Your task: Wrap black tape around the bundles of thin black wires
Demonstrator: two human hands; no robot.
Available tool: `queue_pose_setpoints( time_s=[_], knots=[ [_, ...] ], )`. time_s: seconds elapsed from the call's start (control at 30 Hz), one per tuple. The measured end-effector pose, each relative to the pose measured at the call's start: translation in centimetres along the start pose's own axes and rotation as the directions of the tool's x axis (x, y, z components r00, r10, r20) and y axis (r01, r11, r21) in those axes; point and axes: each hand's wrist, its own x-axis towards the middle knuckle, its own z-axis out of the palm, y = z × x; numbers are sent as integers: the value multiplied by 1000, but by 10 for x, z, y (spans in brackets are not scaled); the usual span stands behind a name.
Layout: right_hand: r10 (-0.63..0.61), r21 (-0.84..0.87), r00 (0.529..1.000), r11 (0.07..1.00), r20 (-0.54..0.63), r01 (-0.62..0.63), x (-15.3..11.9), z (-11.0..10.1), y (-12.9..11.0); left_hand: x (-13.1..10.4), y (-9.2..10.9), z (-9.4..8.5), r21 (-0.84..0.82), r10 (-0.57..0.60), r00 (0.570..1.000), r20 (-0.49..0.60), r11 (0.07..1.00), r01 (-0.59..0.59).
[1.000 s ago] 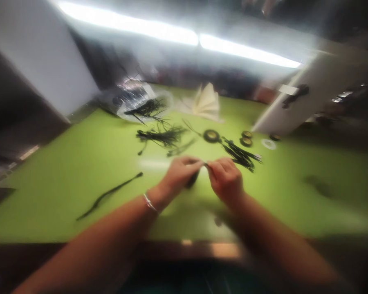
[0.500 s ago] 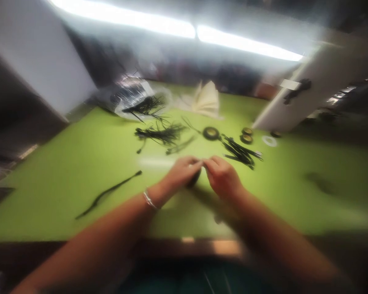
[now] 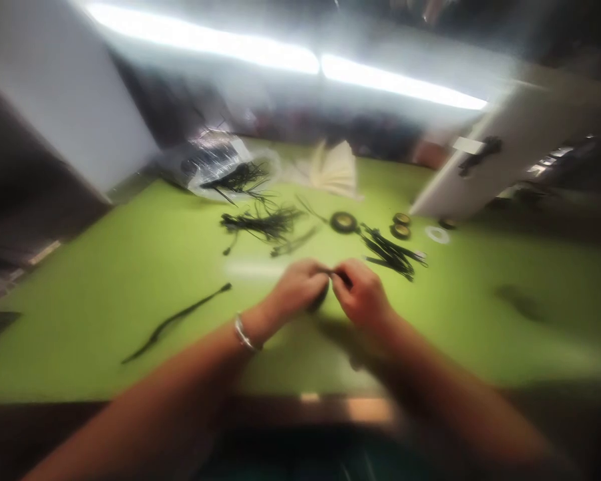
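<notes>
Over the front middle of the green table, my left hand [image 3: 302,286] is closed round a dark, round-edged thing, apparently a black tape roll [image 3: 320,298], mostly hidden by the palm. My right hand [image 3: 360,288] is closed in a pinch right beside it. A short dark strip [image 3: 330,272] shows between the fingertips of both hands; blur hides what it is exactly. Beyond the right hand lies a bundle of folded black cables [image 3: 389,252]. A single black cable [image 3: 177,319] with a plug end rests left of my left hand.
Loose black cables [image 3: 263,222] lie behind the hands, and more spill from a clear plastic bag [image 3: 215,164]. A tape roll [image 3: 343,222] with a yellowish core, two smaller rolls [image 3: 401,226] and a white ring [image 3: 437,234] are farther back. An open notebook [image 3: 334,168] and a white panel [image 3: 455,160] stand behind.
Fingertips that met closely before now show the dark strip between them. My right hand has turned slightly, with its fingers curled more. The things on the table have stayed put.
</notes>
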Motion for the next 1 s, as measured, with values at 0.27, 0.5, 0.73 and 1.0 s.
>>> queue_pose_setpoints(
  time_s=[0.27,0.5,0.73,1.0],
  knots=[
    [60,-259,903,964,425,58,1,-15,-4,-3,12,-6,442,116,944,309,861,-250],
    [-70,35,944,997,321,62,3,-26,-9,-4,7,-19,361,320,872,371,815,-453],
    [-4,419,937,895,349,-153,4,-23,-7,-1,12,-30,329,470,723,506,670,-666],
    [19,513,928,829,372,-223,0,-15,-5,3,6,-28,347,436,707,557,652,-675]
  ],
)
